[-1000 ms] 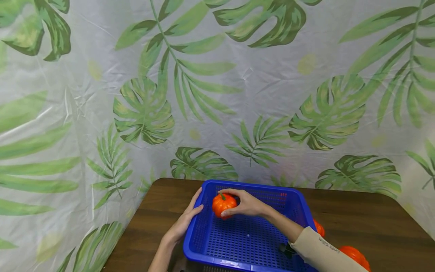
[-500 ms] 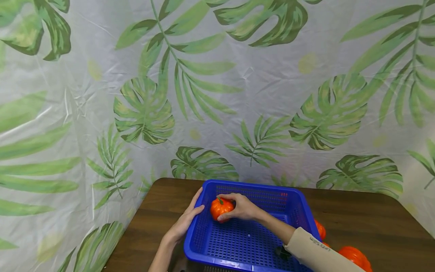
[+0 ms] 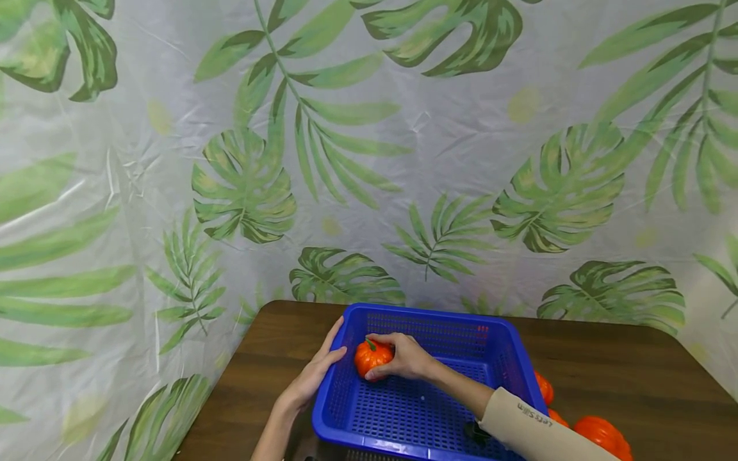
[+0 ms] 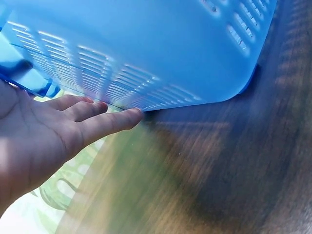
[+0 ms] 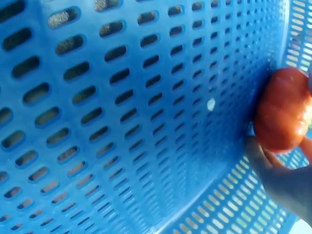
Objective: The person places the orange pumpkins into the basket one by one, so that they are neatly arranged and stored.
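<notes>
A small orange pumpkin [image 3: 371, 360] with a green stem is inside the blue plastic basket [image 3: 403, 448], at its left end. My right hand [image 3: 406, 358] grips the pumpkin from the right, thumb on the near side and fingers on the far side. In the right wrist view, the pumpkin [image 5: 280, 114] sits low against the perforated floor of the basket. My left hand [image 3: 314, 378] rests at the basket's left side, its thumb at the rim. The left wrist view shows its fingers [image 4: 107, 127] stretched out straight along the outer wall.
More orange pumpkins [image 3: 602, 435] are on the brown wooden table [image 3: 611, 358] to the right of the basket, partly hidden by the sleeve [image 3: 536, 426]. Beneath the cuff is a dark object [image 3: 475, 433]. A leaf-patterned sheet [image 3: 346, 224] hangs behind the table.
My right hand has brought the pumpkin a little left and down, nearer the basket's left wall. The left hand and the basket have stayed nearly in place.
</notes>
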Available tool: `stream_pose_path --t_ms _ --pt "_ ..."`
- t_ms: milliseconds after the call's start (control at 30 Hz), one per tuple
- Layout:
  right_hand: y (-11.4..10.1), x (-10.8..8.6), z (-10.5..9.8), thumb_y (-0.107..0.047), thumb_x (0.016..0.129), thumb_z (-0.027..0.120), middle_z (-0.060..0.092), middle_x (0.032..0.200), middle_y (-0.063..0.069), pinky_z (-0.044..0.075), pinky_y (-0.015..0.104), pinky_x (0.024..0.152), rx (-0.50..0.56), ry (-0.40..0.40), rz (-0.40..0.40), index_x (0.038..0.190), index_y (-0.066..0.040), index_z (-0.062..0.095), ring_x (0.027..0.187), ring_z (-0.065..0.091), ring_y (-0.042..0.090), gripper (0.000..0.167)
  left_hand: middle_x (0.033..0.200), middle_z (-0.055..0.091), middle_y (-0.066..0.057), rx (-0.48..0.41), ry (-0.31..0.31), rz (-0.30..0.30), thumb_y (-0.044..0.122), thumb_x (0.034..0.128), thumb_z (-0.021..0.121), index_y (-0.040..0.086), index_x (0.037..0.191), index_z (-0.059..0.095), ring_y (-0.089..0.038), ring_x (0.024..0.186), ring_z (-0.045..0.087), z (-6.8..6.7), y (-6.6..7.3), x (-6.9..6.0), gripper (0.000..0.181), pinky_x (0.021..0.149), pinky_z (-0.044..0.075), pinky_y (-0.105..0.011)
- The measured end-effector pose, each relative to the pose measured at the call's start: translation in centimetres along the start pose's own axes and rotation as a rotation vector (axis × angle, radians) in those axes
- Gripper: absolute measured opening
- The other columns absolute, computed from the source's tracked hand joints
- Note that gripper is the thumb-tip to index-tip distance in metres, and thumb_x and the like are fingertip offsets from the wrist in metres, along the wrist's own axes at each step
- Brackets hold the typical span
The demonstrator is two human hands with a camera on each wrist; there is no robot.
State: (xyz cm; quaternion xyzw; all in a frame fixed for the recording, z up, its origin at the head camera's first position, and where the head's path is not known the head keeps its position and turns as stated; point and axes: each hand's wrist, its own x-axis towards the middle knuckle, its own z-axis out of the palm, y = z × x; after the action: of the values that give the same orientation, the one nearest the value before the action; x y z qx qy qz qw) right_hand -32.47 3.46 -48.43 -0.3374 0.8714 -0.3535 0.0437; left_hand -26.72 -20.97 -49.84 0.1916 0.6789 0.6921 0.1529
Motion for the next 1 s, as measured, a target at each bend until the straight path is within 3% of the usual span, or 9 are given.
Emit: stream_pose_path --t_ms 200,300,467,767,1000 --pt "-0.3 -0.5 -1.2 -0.028 0.085 0.087 0.058 0.148 0.021 0.055 0.045 0.098 0.08 -0.152 0.023 0.155 -0.005 0.047 0.127 0.06 0.037 0.083 0.175 -0.004 -0.011 0.009 0.001 -0.007 0.033 0.1135 0.034 0.038 0.166 -0.005 -0.046 0.149 0.033 0.0 0.0 0.0 0.066 0.11 0.047 -0.048" --pt "-0.1 -0.7 -1.5 -0.022 0.088 0.084 0.055 0.15 0.023 0.055 0.049 0.099 0.122 -0.185 0.019 0.156 -0.003 0.044 0.129 0.06 0.039 0.081 0.175 -0.004 -0.012 0.015 0.004 -0.003 0.033 0.1136 0.034 0.037 0.166 -0.005 -0.046 0.147 0.035 -0.1 0.0 0.0 0.066 0.108 0.048 -0.047" --pt "0.5 -0.7 -1.5 -0.019 0.088 0.084 0.057 0.148 0.025 0.056 0.049 0.097 0.146 -0.145 0.003 0.153 -0.001 0.048 0.126 0.062 0.04 0.077 0.176 -0.005 -0.011 0.019 0.002 -0.001 0.034 0.1135 0.034 0.037 0.166 -0.006 -0.045 0.147 0.035 -0.1 0.0 0.0 0.066 0.108 0.048 -0.046" --pt "0.6 -0.7 -1.0 -0.022 0.083 0.088 0.062 0.142 0.025 0.058 0.049 0.093 0.094 -0.043 0.006 0.148 -0.002 0.055 0.12 0.066 0.038 0.075 0.175 -0.006 -0.012 0.009 -0.012 0.002 0.033 0.114 0.033 0.036 0.166 -0.007 -0.045 0.144 0.04 -0.1 0.0 0.0 0.066 0.106 0.049 -0.047" --pt "0.5 -0.5 -0.9 -0.023 0.083 0.088 0.064 0.139 0.026 0.059 0.047 0.089 0.08 -0.031 0.024 0.148 -0.004 0.056 0.109 0.072 0.034 0.075 0.175 -0.007 -0.011 0.009 -0.012 -0.002 0.033 0.1141 0.032 0.037 0.166 -0.007 -0.045 0.144 0.04 -0.1 0.1 -0.1 0.066 0.107 0.048 -0.047"
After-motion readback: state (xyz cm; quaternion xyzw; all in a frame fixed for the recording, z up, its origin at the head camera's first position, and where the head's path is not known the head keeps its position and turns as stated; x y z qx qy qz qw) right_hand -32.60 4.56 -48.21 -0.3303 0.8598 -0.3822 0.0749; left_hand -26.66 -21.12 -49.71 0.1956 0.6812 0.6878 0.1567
